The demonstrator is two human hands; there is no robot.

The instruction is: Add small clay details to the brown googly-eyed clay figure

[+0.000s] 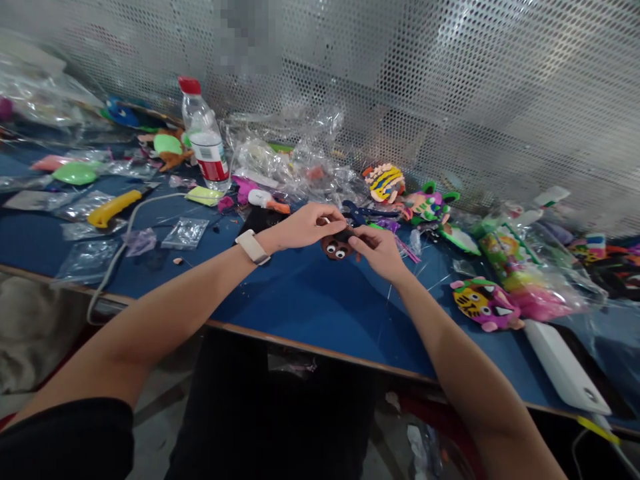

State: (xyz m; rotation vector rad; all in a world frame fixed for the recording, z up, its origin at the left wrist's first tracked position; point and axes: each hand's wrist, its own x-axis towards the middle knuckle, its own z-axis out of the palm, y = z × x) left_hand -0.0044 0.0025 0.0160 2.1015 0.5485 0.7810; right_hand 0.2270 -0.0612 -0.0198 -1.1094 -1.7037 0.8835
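Note:
Held just above the blue table is a small brown clay figure (331, 249) with two white eyes, facing me. My left hand (311, 227) comes in from the left, its thumb and fingers closed on the figure's top side. From the other side, my right hand (379, 251) pinches it with thumb and forefinger. A dark piece (344, 235) shows on the figure's top between the fingertips; how it is joined I cannot tell. Right behind the hands lies a tool with dark blue handles (355, 213), partly hidden.
A red-capped bottle (209, 157) stands at the back left, near a yellow-handled cutter (114, 208) and a white cable (131, 223). Clear plastic bags (295, 163) line the mesh wall. To the right are a colourful clay mask (484, 305) and a white power bank (565, 367).

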